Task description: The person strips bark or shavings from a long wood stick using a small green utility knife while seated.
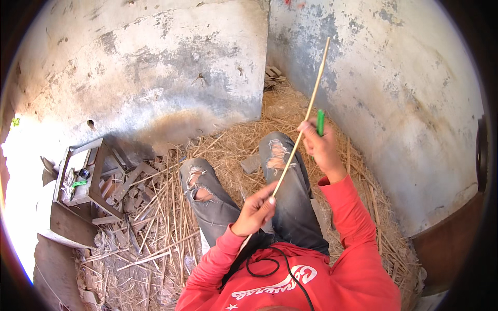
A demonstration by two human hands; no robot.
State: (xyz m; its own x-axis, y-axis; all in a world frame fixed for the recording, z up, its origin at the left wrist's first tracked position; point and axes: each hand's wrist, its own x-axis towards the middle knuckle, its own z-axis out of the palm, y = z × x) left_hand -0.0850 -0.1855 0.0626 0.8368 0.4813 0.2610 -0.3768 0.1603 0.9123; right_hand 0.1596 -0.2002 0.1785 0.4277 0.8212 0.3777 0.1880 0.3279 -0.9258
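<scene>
A long, thin, pale wooden stick (317, 78) slants from my lap up toward the right-hand wall. Its lower part runs through the closed fingers of my left hand (256, 211), which grips it with the thumb on top. Farther up, my right hand (322, 149) is closed, its thumb against the stick. A slim green handle (320, 122) stands up out of the right fist; it looks like a knife's, but fingers hide any blade. The stick's lowest end disappears near my lap and left forearm.
My knees in torn grey jeans (215, 217) frame the work. Straw and split strips (155, 243) litter the floor. On the left, a small wooden stool (96, 171) carries a green item (79, 183) and a dark object. Peeling walls (207, 62) rise ahead and right.
</scene>
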